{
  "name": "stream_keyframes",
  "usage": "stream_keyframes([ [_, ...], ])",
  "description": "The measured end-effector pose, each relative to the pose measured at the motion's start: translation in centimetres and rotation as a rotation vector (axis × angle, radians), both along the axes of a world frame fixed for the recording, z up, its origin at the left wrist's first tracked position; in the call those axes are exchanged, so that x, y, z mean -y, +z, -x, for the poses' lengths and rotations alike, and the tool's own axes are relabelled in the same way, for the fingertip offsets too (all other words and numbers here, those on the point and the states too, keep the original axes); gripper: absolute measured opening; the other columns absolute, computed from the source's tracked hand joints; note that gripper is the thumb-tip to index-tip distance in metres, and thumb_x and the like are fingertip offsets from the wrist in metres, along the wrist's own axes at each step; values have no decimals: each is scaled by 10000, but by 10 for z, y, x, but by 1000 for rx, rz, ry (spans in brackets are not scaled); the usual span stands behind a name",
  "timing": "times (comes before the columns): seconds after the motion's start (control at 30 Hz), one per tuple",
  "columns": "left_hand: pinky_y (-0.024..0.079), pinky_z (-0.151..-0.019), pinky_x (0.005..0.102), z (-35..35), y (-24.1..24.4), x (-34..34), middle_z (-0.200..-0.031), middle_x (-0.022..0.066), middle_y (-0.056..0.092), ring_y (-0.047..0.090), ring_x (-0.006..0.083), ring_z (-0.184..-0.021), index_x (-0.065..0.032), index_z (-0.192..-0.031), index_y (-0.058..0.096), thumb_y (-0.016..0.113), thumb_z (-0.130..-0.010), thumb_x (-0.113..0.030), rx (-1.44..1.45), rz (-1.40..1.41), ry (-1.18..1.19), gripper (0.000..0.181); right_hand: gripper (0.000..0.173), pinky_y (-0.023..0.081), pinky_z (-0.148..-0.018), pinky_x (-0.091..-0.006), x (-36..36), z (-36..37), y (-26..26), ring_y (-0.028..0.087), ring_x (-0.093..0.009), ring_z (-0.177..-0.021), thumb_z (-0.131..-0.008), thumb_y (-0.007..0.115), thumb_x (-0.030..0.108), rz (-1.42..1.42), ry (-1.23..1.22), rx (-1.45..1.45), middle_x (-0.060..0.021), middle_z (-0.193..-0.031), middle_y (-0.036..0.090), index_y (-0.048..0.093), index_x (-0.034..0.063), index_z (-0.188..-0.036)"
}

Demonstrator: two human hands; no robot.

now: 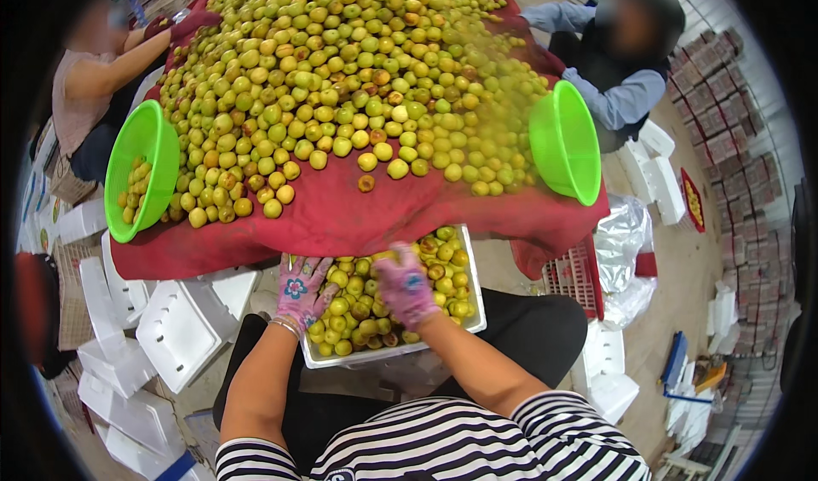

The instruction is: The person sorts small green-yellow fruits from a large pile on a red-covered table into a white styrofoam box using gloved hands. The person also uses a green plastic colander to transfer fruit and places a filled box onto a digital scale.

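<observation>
A white foam box [478, 302] full of yellow-green fruits, which look like jujubes [354, 308], stands between my knees at the table's front edge. My left hand [301, 292], in a pink flowered glove, lies along the box's left side. Its fingers stretch towards the red cloth, with the thumb apart over the fruit. Blurred by motion, my right hand [407, 286] in a matching glove is over the middle of the box. Whether it holds a fruit is hidden. Beyond the box, a large heap of the same fruits [332, 78] covers most of the red cloth [377, 206].
A green basin [169, 180] with some fruits tilts at the heap's left; another green basin [565, 142] tilts at the right. People sit at both sides. White foam boxes [182, 327] lie on the left floor. A crate [569, 276] and plastic bags [623, 244] stand right.
</observation>
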State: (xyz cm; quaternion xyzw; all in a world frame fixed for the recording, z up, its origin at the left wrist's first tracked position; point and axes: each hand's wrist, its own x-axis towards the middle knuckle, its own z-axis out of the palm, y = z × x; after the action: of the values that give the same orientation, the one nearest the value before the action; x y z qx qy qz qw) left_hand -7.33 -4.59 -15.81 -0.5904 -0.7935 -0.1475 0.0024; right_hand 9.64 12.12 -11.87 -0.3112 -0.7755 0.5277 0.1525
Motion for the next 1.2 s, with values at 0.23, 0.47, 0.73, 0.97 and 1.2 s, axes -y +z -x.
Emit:
stream_keyframes([
  [0.23, 153, -1148, 608, -3, 6, 0, -1404, 102, 489, 434, 360, -1305, -140, -1387, 498, 553, -857, -450, 38, 1, 5, 616, 350, 372, -1071, -491, -88, -65, -23, 449, -397, -1281, -838, 610, 185, -856, 46, 241, -183, -1350, 513, 635, 124, -1182],
  [0.47, 132, -1166, 592, 2, 8, 5, -1441, 135, 448, 356, 389, -1368, -138, -1433, 450, 557, -847, -467, 118, 26, 2, 681, 443, 268, -1117, -572, -46, -84, -15, 358, -404, -1370, -894, 583, 281, -805, 142, 432, -210, -1483, 364, 554, 151, -1317],
  [0.73, 85, -1119, 691, -34, 27, 0, -1515, 130, 368, 233, 435, -1425, -209, -1415, 486, 568, -815, -591, 199, 177, 97, 716, 638, 237, -1126, -568, -52, -94, -16, 287, -437, -1399, -859, 616, 348, -753, 186, 322, -203, -1483, 368, 410, 81, -1399],
  [0.97, 70, -1114, 695, -28, 24, 14, -1538, 121, 336, 145, 510, -1426, -286, -1385, 523, 530, -832, -600, 129, 231, -74, 636, 624, 164, -1153, -591, -22, -73, -9, 280, -346, -1436, -905, 560, 418, -888, 423, 461, -94, -1529, 362, 418, 124, -1437],
  [1.2, 109, -1120, 673, -25, 24, 13, -1512, 128, 365, 152, 512, -1421, -257, -1357, 552, 530, -835, -558, 155, 204, -89, 603, 583, 183, -1147, -588, -20, -71, -9, 339, -298, -1416, -908, 587, 343, -843, 374, 495, -102, -1515, 374, 431, 105, -1417],
])
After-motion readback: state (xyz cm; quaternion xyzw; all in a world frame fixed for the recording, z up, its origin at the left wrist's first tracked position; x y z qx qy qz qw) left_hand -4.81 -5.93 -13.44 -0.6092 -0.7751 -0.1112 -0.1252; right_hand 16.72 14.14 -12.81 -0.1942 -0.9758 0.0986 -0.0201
